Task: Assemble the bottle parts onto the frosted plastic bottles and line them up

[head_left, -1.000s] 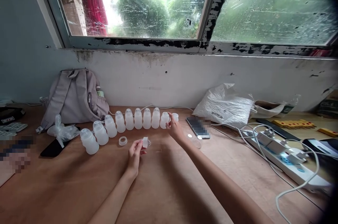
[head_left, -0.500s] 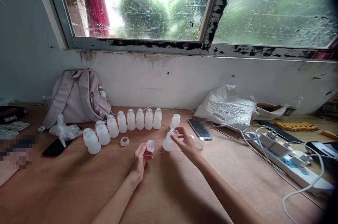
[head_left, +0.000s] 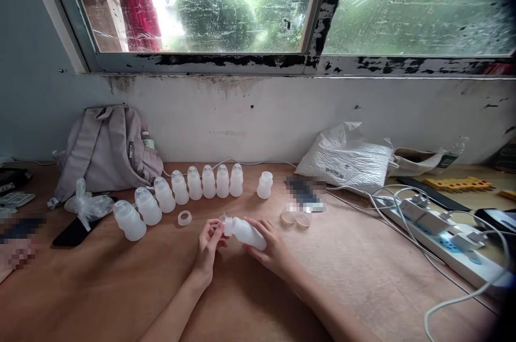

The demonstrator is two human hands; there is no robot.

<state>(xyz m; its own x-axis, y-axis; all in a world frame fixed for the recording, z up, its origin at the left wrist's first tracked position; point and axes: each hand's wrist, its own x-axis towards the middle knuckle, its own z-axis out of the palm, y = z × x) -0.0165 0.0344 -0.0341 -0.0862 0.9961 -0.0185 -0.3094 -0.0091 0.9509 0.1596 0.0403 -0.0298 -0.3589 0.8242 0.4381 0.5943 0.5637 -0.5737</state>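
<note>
My right hand (head_left: 274, 248) holds a small translucent white bottle (head_left: 246, 232) tilted on its side, its neck pointing left. My left hand (head_left: 208, 245) pinches a small clear cap (head_left: 223, 219) right at the bottle's mouth. Behind them a curved row of several capped bottles (head_left: 193, 183) stands on the wooden table (head_left: 363, 277). One uncapped bottle (head_left: 264, 185) stands alone at the row's right end. A loose white ring (head_left: 184, 218) lies left of my hands. Two clear round lids (head_left: 295, 218) lie to the right.
A grey backpack (head_left: 107, 148) leans on the wall at back left, with a knotted plastic bag (head_left: 86, 205) and a dark phone (head_left: 72, 232) before it. A white plastic sack (head_left: 346, 159), a phone (head_left: 304, 194), a power strip (head_left: 435, 234) with cables and yellow combs (head_left: 457, 184) fill the right.
My right hand took a bottle from the row's right end, drew it toward me and tipped it sideways. My left hand brought the cap up to its mouth.
</note>
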